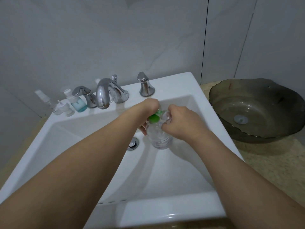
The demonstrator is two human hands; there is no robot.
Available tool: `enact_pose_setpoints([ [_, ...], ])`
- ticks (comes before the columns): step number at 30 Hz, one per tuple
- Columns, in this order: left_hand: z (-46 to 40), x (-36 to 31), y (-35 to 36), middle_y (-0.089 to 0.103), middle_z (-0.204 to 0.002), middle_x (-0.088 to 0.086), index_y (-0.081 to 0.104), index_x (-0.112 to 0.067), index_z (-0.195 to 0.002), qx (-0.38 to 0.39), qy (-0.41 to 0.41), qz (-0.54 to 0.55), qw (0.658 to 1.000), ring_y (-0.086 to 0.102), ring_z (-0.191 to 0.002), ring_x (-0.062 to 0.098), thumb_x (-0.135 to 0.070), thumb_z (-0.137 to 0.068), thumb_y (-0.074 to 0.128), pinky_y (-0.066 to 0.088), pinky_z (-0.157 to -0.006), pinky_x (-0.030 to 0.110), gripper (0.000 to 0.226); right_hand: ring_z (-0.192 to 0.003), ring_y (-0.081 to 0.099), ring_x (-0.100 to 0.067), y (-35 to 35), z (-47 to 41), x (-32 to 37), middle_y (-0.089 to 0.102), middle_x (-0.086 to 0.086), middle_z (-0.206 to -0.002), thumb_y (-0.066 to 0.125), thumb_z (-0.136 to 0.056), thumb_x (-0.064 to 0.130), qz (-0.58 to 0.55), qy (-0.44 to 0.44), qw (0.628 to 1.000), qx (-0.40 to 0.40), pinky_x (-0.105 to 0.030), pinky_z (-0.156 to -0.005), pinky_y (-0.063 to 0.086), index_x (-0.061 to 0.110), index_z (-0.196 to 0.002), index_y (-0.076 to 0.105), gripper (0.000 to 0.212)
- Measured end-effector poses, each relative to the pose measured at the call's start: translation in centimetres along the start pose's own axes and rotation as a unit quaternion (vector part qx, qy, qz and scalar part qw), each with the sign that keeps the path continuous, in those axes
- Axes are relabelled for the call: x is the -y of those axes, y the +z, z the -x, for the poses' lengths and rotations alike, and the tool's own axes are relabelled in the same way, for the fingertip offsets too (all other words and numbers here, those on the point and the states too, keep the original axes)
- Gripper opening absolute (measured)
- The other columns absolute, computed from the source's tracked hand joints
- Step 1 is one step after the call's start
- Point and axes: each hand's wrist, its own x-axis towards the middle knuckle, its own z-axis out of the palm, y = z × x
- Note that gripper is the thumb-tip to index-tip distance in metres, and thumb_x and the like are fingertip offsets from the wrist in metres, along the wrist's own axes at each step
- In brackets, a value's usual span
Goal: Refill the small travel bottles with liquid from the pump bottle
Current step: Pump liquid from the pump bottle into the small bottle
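A clear pump bottle [160, 139] with a green pump head [154, 118] stands in the white sink [69, 146], just right of the drain. My left hand [147, 109] bends down over the pump head, its fingers curled round the top of the bottle. My right hand [180, 123] holds a small clear travel bottle [165, 115] against the pump's spout. The travel bottle's mouth and the spout tip are hidden between my hands. More small travel bottles [66, 109] stand on the sink's back ledge at the left.
A chrome faucet [104, 95] with two handles [145, 87] sits on the back ledge. Beside the travel bottles are a bottle of blue liquid [79, 104] and a clear spray bottle [44, 98]. A dark glass bowl basin [255, 109] stands on the counter at right.
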Motion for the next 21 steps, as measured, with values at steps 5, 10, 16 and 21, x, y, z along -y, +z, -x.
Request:
enact_pose_setpoints([
  [5, 0.1, -0.4, -1.4, 0.057, -0.136, 0.020, 0.052, -0.009, -0.137, 0.113, -0.049, 0.065, 0.990, 0.048, -0.123, 0.058, -0.047, -0.090, 0.045, 0.050, -0.076, 0.077, 0.061, -0.086, 0.057, -0.023, -0.4, 0.0, 0.1, 0.055, 0.004, -0.090, 0.064, -0.079, 0.040, -0.009, -0.007, 1.000, -0.017, -0.030, -0.066, 0.037, 0.025, -0.093, 0.041, 0.031],
  [10, 0.7, -0.7, -1.1, 0.057, -0.133, 0.020, 0.055, -0.008, -0.132, 0.095, -0.043, 0.045, 0.994, 0.049, -0.121, 0.060, -0.040, -0.090, 0.045, 0.049, -0.074, 0.079, 0.053, -0.088, 0.060, -0.024, -0.4, 0.0, 0.0, 0.059, 0.003, -0.094, 0.064, -0.078, 0.041, -0.013, -0.006, 1.000, -0.024, -0.030, -0.066, 0.039, 0.023, -0.096, 0.045, 0.032],
  [16, 0.3, -0.5, 0.3, 0.068, -0.114, 0.021, 0.066, -0.002, -0.114, -0.011, -0.004, -0.014, 1.000, 0.068, -0.092, 0.044, -0.021, -0.090, 0.039, 0.058, -0.078, 0.062, 0.041, -0.076, 0.046, -0.023, -0.5, 0.2, 0.1, 0.049, 0.003, -0.084, 0.063, -0.081, 0.035, -0.008, 0.001, 1.000, 0.013, -0.029, -0.062, 0.033, 0.019, -0.090, 0.045, 0.026],
  [21, 0.3, -0.3, 0.7, 0.069, -0.113, 0.025, 0.067, 0.002, -0.115, -0.044, 0.010, -0.020, 0.999, 0.070, -0.095, 0.046, -0.015, -0.090, 0.039, 0.058, -0.085, 0.061, 0.041, -0.076, 0.047, -0.023, -0.3, 0.1, 0.1, 0.049, 0.003, -0.082, 0.062, -0.080, 0.032, -0.010, 0.006, 1.000, 0.017, -0.030, -0.063, 0.035, 0.018, -0.090, 0.048, 0.022],
])
